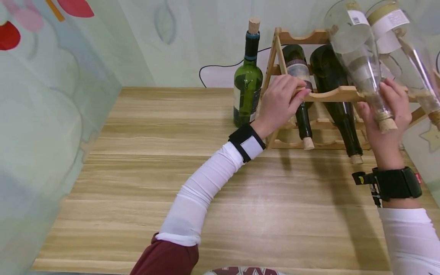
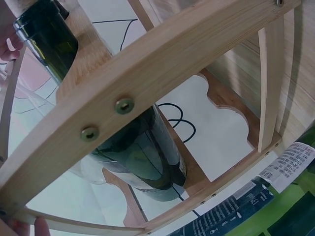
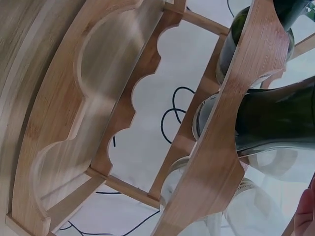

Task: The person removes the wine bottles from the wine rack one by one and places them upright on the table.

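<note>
A wooden wine rack (image 1: 343, 93) stands against the wall, seen close from its sides in both wrist views. My left hand (image 1: 280, 97) grips the left end of its upper front rail, thumb and fingers around the wood. At the neck of a clear glass bottle (image 1: 361, 57), my right hand (image 1: 392, 105) curls from below, thumb on one side and fingers on the other. That bottle lies tilted on the top tier, its cork (image 1: 386, 124) pointing toward me. Beside it lies a second clear bottle (image 1: 409, 53). Two dark green bottles (image 1: 331, 72) lie lower down.
An upright green wine bottle (image 1: 247, 80) with a cork stands just left of the rack. The wooden table (image 1: 165, 172) spreads out in front and to the left. A thin black cable (image 1: 220, 66) runs behind the rack, along the wall.
</note>
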Demonstrator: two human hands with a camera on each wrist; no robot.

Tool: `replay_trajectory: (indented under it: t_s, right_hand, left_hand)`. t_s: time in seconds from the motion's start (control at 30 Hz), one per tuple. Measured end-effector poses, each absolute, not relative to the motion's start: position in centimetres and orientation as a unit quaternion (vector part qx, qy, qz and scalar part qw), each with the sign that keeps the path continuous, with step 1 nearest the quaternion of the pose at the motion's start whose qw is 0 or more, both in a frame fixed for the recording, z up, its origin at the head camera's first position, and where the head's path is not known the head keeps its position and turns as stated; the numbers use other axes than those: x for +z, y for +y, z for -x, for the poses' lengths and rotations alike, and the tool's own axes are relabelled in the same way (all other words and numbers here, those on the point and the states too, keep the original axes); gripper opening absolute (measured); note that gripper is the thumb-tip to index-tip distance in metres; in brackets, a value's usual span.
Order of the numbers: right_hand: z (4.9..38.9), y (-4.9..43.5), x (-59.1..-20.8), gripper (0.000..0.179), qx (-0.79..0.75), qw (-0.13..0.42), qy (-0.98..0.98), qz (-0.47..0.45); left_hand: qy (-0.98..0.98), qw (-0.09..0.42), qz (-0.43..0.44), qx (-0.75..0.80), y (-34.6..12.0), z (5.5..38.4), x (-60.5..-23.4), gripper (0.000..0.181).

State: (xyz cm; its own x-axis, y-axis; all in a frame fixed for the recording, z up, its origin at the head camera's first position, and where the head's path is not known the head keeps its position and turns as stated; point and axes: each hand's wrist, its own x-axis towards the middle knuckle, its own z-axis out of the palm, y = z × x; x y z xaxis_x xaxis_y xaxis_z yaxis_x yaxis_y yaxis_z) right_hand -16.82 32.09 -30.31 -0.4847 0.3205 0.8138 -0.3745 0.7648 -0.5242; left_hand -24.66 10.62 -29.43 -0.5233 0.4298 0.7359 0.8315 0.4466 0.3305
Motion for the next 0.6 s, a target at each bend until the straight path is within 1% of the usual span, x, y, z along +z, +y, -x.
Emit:
replay_trajectory:
  t_s: [0.13,0.3,0.5,0.6]
  right_hand:
    - [17.0,31.6,-30.2,0.055,0.370,0.527,-0.765,-0.011]
    - [16.7,31.0,-30.1,0.048,0.393,0.544,-0.741,-0.008]
    - [15.8,30.8,-29.9,0.037,0.393,0.543,-0.743,-0.004]
    - [15.4,30.6,-29.8,0.034,0.408,0.540,-0.736,-0.007]
  left_hand:
    - [-0.801,0.288,0.393,-0.348,10.6,24.6,-29.4,0.023]
    - [-0.802,0.286,0.394,-0.345,10.7,24.6,-29.4,0.023]
    - [-0.805,0.287,0.387,-0.345,10.6,24.6,-29.3,0.023]
    - [-0.806,0.286,0.386,-0.345,10.5,24.6,-29.2,0.024]
